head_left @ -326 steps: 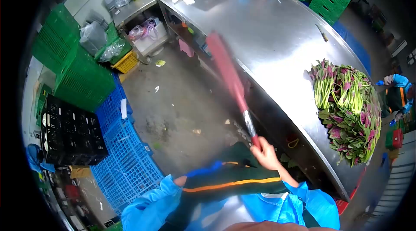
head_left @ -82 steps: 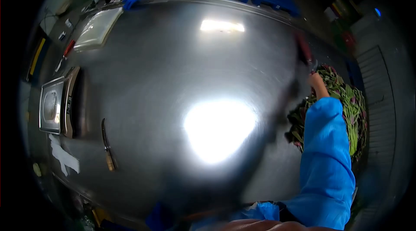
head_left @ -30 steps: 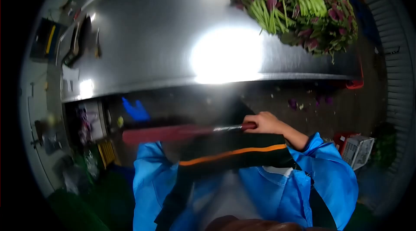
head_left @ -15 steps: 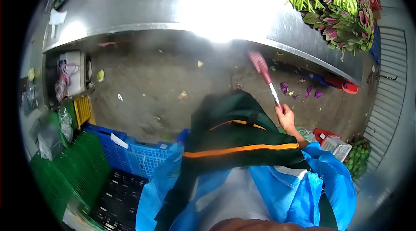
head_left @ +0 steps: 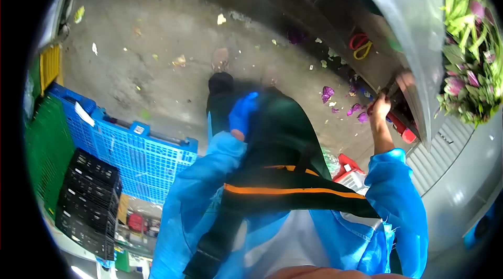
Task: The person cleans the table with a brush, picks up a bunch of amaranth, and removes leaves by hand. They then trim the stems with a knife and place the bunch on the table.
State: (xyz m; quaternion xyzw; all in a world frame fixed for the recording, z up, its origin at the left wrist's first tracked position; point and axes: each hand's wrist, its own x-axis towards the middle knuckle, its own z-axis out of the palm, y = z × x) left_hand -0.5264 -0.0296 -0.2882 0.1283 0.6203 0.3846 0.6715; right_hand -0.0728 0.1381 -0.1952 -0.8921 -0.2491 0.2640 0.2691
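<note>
While my right hand [head_left: 381, 107] curls tightly round the dark end of a reddish tool [head_left: 405, 81], the rest shows as a pinkish smear just beside the steel table's edge [head_left: 419, 69], its outline too blurred to read. My blue-gloved left hand [head_left: 243, 114] is over my dark apron [head_left: 277, 127]; I can't tell its fingers' spread.

Greens [head_left: 469, 80] are borne by the metal table [head_left: 408, 12] at the right of the view, and the floor [head_left: 157, 43] is littered with purple leaves [head_left: 327, 94] and pale scraps [head_left: 221, 19].
</note>
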